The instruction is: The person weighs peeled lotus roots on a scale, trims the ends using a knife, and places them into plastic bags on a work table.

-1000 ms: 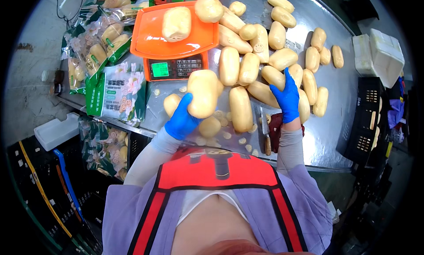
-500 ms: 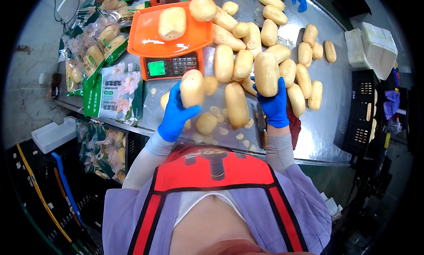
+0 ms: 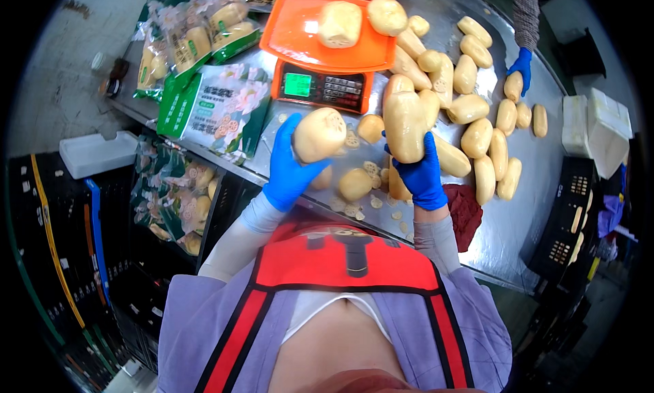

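My left hand (image 3: 285, 175), in a blue glove, is closed round a short, pale lotus root piece (image 3: 319, 137) whose cut end shows holes. My right hand (image 3: 424, 177), also gloved in blue, grips a longer lotus root segment (image 3: 405, 126), held upright above the table. Beyond them stands an orange scale (image 3: 293, 39) with a lit green display; on its pan rest two lotus root pieces (image 3: 339, 24). A stubby piece (image 3: 355, 184) and several thin cut slices lie on the metal table between my hands.
Many lotus roots (image 3: 470, 109) spread over the table's right side. Printed bags (image 3: 228, 110) lie at the left, some filled. A dark red cloth (image 3: 464, 216) is right of my right hand. Another person's gloved hand (image 3: 521, 69) touches a root at the far right. Black crate (image 3: 572, 189) beyond.
The view has swung, shifting the table rightward in the picture. My left hand's piece has turned, bringing its cut end into sight. The other person's hand has reached onto a lotus root.
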The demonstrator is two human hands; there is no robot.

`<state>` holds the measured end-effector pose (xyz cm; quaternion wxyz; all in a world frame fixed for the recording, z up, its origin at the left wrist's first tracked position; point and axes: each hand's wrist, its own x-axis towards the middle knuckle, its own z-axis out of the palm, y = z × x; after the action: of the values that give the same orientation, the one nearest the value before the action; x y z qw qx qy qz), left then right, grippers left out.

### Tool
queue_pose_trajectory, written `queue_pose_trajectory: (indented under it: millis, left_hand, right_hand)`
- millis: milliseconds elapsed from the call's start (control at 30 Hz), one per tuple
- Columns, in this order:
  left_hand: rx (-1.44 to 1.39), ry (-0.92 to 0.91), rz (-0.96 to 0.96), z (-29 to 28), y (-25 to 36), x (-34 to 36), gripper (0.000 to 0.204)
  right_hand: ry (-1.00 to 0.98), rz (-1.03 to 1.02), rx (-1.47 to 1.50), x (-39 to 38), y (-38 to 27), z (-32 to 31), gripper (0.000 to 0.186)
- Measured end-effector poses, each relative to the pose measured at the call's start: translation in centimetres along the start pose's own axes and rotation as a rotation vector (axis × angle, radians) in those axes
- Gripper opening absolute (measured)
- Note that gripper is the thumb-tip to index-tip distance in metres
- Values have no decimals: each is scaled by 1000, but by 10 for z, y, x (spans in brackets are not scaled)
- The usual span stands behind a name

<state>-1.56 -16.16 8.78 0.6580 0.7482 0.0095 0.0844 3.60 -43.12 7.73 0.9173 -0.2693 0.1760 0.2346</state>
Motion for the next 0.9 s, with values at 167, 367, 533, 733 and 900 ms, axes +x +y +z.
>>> queue_pose_trajectory:
  millis: [167,367,533,733,900]
  left_hand:
    - [579,198,85,-49,-19,-21,85]
    - [706,287,-136,-62,-65,-51,86]
    - [599,65,-28,-57,-80,-46,71]
    - [437,0,128,-54,-34,-7,62]
    - [-487,-106,-235,-58,3,17,69]
  right_hand:
    - [-67,67,-84,19,35,15,63]
    - [-275,66,-287,26,53,62,62]
    - [-354,16,-437,35,68,76,66]
    - [-304,-88,-555,39,89,96,72]
    - [-326,-104,-606,42,112,109,74]
